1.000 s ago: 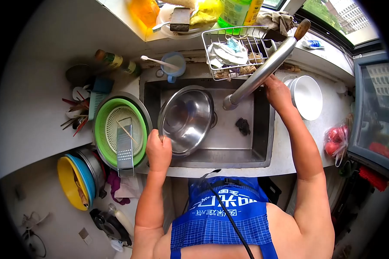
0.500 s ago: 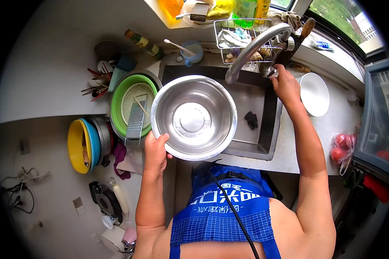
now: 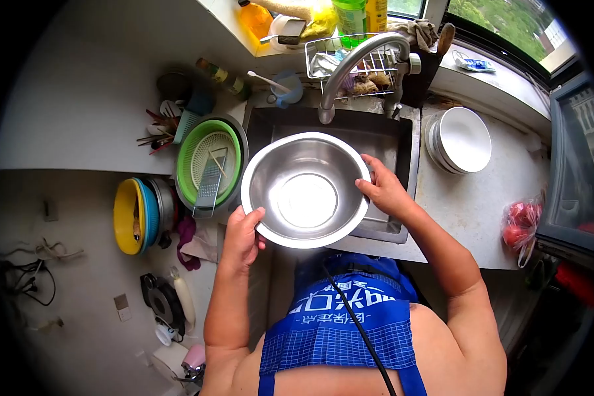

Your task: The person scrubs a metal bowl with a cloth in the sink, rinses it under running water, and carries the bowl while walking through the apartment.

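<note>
A wide stainless steel mixing bowl (image 3: 277,155) is held up over the front left part of the sink (image 3: 412,165). Its inside is shiny, with a bright glare on the bottom. My left hand (image 3: 242,237) grips the rim at the lower left, thumb over the edge. At the right side, my right hand (image 3: 383,188) holds the rim too, its thumb on the inside and its fingers around the outside. Beyond the bowl arches the faucet (image 3: 360,63), its spout above the sink; I see no water running from it.
Left of the sink stands a green colander (image 3: 186,148) with a metal grater (image 3: 210,181) across it. White bowls (image 3: 465,142) are stacked on the right counter, near a bag of red produce (image 3: 523,221). A wire rack (image 3: 313,56) stands behind the sink.
My right hand has left the faucet handle and taken hold of the bowl's right rim. The bowl, still in my left hand, has shifted slightly; the whole view has also moved a little.
</note>
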`<state>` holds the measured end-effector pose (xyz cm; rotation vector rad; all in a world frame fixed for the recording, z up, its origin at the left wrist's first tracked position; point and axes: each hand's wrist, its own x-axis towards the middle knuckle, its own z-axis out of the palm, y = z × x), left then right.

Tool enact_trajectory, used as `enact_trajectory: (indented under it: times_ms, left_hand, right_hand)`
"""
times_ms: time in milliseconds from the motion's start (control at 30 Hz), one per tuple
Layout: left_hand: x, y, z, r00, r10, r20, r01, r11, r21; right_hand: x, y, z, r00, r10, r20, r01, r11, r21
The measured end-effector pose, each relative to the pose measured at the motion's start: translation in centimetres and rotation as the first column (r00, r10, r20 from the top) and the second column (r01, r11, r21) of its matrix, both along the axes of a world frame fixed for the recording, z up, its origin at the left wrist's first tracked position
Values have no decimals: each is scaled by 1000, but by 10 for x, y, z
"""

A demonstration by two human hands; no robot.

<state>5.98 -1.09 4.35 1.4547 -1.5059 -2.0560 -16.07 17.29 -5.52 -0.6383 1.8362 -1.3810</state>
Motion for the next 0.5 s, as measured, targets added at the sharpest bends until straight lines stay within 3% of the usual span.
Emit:
enact_trajectory:
  times_ms: [67, 133, 200, 233, 267, 300, 333, 367, 400, 467, 500]
  left_hand:
    - [-4, 4, 4, 999, -52, -2, 52, 998, -20]
    - [-6, 14, 6, 989, -49, -137, 17, 974, -227]
    - [-2, 12, -15, 988, -101, -118, 66, 960, -272]
    - [-1, 11, -27, 998, -60, 14, 61, 995, -80]
    - [0, 10, -37, 987, -45, 154, 28, 993, 111]
    - [3, 6, -46, 976, -61, 207, 21, 982, 188]
    - [-2, 7, -42, 961, -86, 261, 15, 965, 262]
    - [-6, 14, -35, 967, -121, 226, 82, 981, 175]
    - [-10, 15, -33, 976, -153, 154, 137, 985, 110]
    - [-27, 28, -21, 997, -79, -15, 78, 996, -35]
    - [-29, 25, -22, 995, -97, -29, 98, 995, 28]
  right_hand:
    - [1, 8, 14, 999, -26, -38, 25, 999, -30]
    - [8, 16, 35, 992, -90, -85, 82, 992, -91]
    - [18, 26, 44, 989, -67, -130, 74, 996, 53]
    - [21, 27, 35, 987, -15, -157, 51, 973, 225]
    - [25, 26, -41, 923, -83, -376, 115, 991, 63]
    - [21, 30, -49, 996, -59, -68, 67, 990, 123]
    - [16, 34, -56, 967, -47, 251, 8, 988, 155]
    - [23, 39, -79, 991, -111, -69, 117, 989, 94]
    - [19, 45, -34, 985, -125, -119, 132, 990, 53]
    - [18, 53, 4, 973, -229, 7, 229, 971, -69]
    - [18, 57, 10, 979, -203, 6, 204, 978, -35]
